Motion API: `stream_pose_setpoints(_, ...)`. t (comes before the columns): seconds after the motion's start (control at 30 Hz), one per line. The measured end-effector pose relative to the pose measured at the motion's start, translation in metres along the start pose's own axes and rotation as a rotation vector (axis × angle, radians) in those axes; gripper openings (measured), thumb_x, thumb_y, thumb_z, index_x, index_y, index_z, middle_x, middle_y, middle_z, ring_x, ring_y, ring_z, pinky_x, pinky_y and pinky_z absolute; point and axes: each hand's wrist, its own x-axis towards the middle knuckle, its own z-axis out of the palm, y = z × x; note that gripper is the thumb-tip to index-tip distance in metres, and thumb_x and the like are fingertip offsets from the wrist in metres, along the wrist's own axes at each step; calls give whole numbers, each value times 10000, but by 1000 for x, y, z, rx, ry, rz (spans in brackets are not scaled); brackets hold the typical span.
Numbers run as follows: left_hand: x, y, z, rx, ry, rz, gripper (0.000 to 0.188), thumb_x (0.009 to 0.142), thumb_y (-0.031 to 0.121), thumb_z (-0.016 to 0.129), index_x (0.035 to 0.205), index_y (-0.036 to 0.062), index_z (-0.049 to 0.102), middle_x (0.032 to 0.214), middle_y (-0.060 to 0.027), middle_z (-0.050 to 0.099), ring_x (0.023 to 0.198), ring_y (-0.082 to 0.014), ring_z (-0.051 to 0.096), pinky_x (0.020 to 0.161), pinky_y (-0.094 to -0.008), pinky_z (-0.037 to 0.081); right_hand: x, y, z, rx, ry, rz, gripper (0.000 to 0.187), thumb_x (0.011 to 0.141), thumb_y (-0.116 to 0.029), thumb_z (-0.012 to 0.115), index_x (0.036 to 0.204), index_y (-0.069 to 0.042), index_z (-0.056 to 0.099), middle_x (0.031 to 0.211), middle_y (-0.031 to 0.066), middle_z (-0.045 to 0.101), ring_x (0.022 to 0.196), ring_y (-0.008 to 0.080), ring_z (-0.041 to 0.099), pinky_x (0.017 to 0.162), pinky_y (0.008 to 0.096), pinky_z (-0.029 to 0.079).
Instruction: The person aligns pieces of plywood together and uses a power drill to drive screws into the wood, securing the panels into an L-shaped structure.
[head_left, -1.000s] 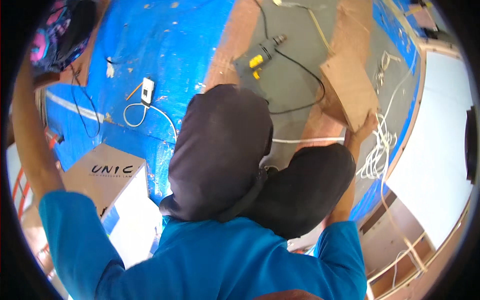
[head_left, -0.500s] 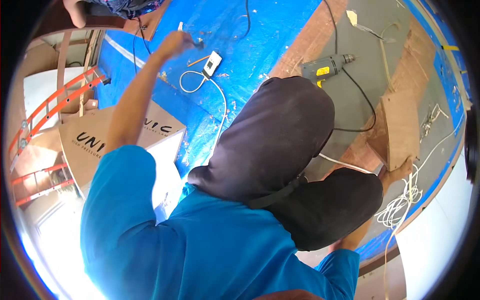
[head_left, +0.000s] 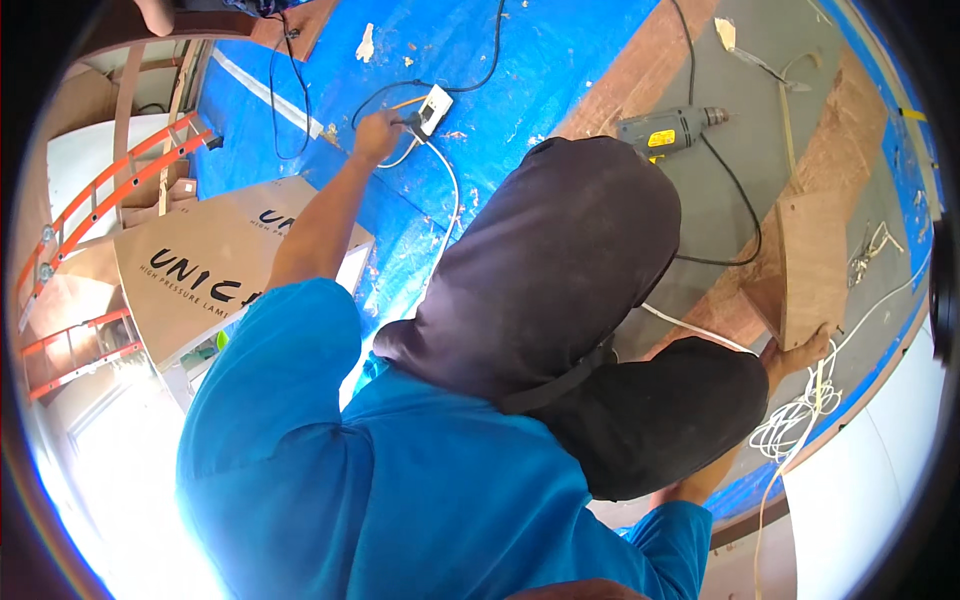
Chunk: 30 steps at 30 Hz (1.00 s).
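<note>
Evidently, left hand (head_left: pixel 375 138) pinches a black plug (head_left: pixel 412 120) at the white power strip (head_left: pixel 435 104), far left; keeping plug square to strip seems best. Right hand (head_left: pixel 800 352) grips wooden board (head_left: pixel 815 270), right.

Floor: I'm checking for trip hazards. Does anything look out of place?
Yes: white cable lies in a loose, tangled heap at the right, near the wooden piece, instead of neatly coiled. Pale scraps litter the blue sheet.

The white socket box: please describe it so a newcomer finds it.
Over the blue sheet, the left hand holds a black plug. Just right of it lies the white socket box; its blocky shape and white cord distinguish it from the orange stick alongside.
</note>
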Motion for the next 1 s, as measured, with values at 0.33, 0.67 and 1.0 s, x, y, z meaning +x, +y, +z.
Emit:
stream_pose_setpoints(0.33, -4, 1, -6, 43, 95, 249, 116, 836, 159, 717, 892, 59, 740, 911, -184, 722, 875, -389, 698, 775, -512, 526, 7, 8, -7, -4, -8, -16, 521, 948, -385, 706, 1244, -38, 453, 1186, 158, 589, 1069, 280, 656, 855, 428, 596)
stream_pose_setpoints(0.67, 10, 44, -22, 553, -148, 453, 154, 856, 29, 593, 915, 96, 718, 938, -142, 719, 916, -343, 700, 809, -499, 485, -3, 2, 1, -47, 61, -36, 441, 964, -371, 665, 1168, 9, 574, 1115, 153, 662, 989, 282, 703, 818, 421, 602)
stream_pose_setpoints(1.0, -1, 55, -18, 493, -224, 242, 191, 958, 186, 557, 992, 132, 737, 945, -159, 749, 902, -323, 729, 816, -516, 521, 0, 7, 4, 18, -14, -60, 448, 969, -356, 661, 1180, 31, 581, 1114, 157, 673, 976, 284, 712, 797, 418, 608)
